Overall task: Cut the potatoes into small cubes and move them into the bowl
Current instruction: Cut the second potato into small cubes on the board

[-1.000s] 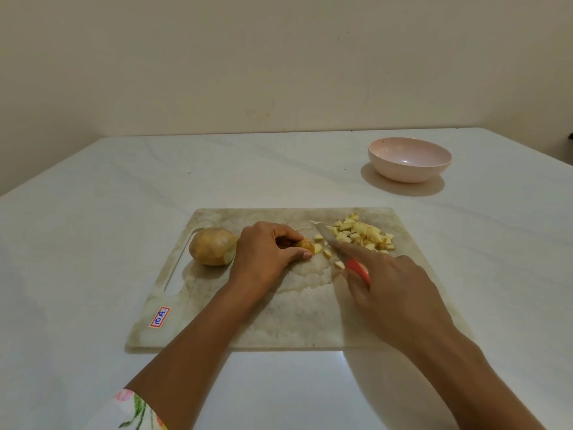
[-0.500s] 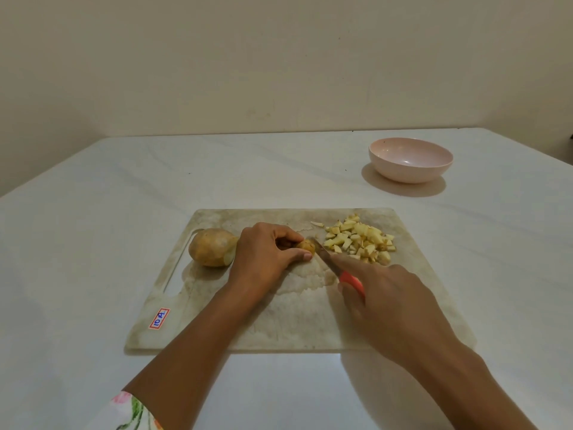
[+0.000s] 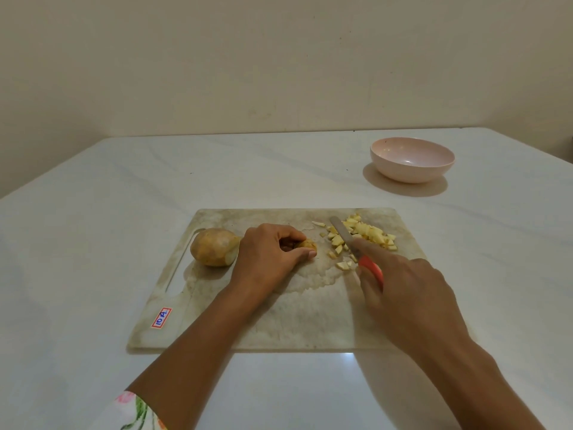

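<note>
On the marbled cutting board (image 3: 279,324), my left hand (image 3: 266,259) pinches a small potato end piece (image 3: 307,244) between thumb and fingers. To its right my right hand (image 3: 406,293) grips a knife with a red handle (image 3: 370,270); the blade (image 3: 342,234) lies among the potato cubes (image 3: 369,232) piled at the board's far right. A few loose cubes (image 3: 341,265) lie nearer me. A partly cut potato (image 3: 214,247) rests at the board's left, behind my left hand. The pink bowl (image 3: 412,159) stands beyond the board at the far right, with nothing in it.
The board lies on a white marble table (image 3: 93,243) whose far edge meets a beige wall. A slot handle (image 3: 183,274) and a red-blue sticker (image 3: 162,318) mark the board's left side. Wet starch smears the board's middle.
The knife swung right, away from the held piece, and its blade now lies in the cube pile, with a few cubes pushed that way. My left hand has stayed put on the end piece.
</note>
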